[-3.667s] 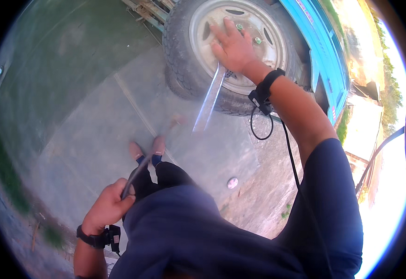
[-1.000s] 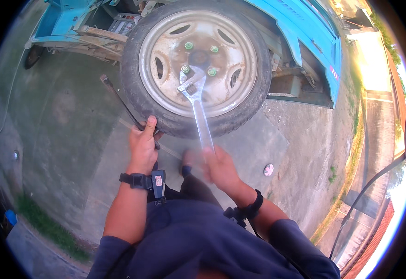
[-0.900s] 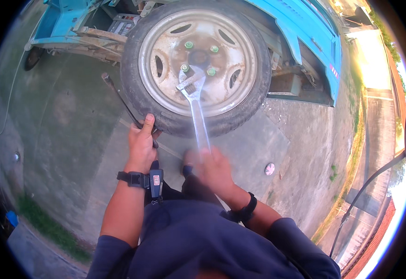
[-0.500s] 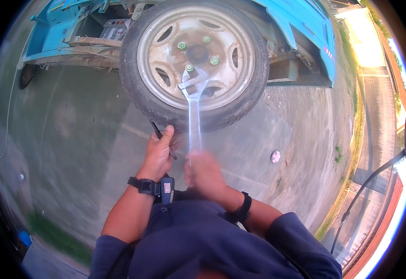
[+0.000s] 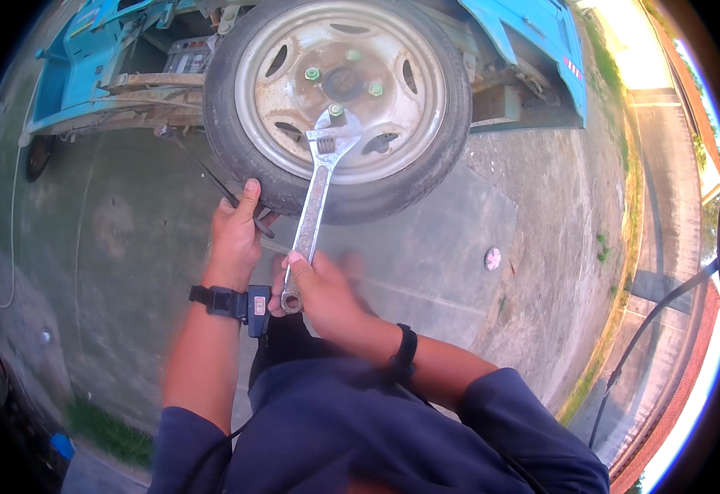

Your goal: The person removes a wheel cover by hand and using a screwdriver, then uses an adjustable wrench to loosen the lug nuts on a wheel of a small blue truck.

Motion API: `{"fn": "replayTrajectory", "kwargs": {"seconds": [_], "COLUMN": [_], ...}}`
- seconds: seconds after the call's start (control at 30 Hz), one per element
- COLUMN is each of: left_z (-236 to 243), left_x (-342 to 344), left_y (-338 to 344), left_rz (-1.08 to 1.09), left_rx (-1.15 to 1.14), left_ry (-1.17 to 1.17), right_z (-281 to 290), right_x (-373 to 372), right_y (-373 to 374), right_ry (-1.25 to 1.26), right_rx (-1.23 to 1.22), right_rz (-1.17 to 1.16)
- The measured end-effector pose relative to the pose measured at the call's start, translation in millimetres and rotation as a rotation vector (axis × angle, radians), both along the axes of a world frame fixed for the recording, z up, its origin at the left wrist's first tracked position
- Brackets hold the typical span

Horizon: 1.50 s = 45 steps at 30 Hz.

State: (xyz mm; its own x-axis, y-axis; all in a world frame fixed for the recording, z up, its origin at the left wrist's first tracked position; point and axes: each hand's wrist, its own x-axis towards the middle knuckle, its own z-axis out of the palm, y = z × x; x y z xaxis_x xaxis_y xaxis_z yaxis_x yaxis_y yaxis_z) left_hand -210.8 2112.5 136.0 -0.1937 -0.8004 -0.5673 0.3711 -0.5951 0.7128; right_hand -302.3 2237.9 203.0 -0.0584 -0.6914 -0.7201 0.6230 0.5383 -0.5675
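A wheel with a dark tyre and pale steel rim carries several green nuts around its hub. The jaws of a large adjustable wrench are at the lowest nut. My right hand grips the wrench's handle near its ringed end. At the tyre's lower left edge, my left hand has its fingers round a long dark bar, thumb upright beside the tyre. The bar runs up leftward toward the vehicle's underside.
The turquoise vehicle body with exposed metalwork spans the top. Under me are concrete paving and rough ground. A small round pink-and-white object lies at right. A concrete strip and grass are toward the sides.
My right hand went from the rim to the wrench handle; my left hand rose to the tyre with the bar. The wheel turned slightly counterclockwise. The wrench's handle swung leftward.
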Motion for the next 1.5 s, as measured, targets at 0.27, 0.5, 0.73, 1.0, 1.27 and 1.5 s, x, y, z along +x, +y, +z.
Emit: {"fn": "replayTrajectory", "kwargs": {"seconds": [0.27, 0.5, 0.73, 1.0, 1.27, 1.5], "left_z": [-4, -6, 7, 20, 9, 15], "left_x": [-10, 17, 3, -6, 37, 22], "left_y": [19, -25, 9, 72, -62, -72], "left_rz": [0.044, 0.211, 0.154, 0.032, 0.215, 0.214], "left_rx": [-0.032, -0.052, 0.018, 0.226, -0.041, -0.012], "left_ry": [-0.045, -0.041, -0.065, 0.066, -0.062, -0.119], "right_z": [-9, 24, 44, 29, 21, 14], "right_x": [-36, -144, -165, -155, -138, -132], "right_y": [18, 19, 22, 37, 35, 38], "right_ry": [0.148, 0.522, 0.553, 0.532, 0.536, 0.598], "right_rx": [0.045, -0.065, -0.234, -0.085, -0.055, -0.107], "right_rz": [0.162, 0.480, 0.459, 0.476, 0.446, 0.432]}}
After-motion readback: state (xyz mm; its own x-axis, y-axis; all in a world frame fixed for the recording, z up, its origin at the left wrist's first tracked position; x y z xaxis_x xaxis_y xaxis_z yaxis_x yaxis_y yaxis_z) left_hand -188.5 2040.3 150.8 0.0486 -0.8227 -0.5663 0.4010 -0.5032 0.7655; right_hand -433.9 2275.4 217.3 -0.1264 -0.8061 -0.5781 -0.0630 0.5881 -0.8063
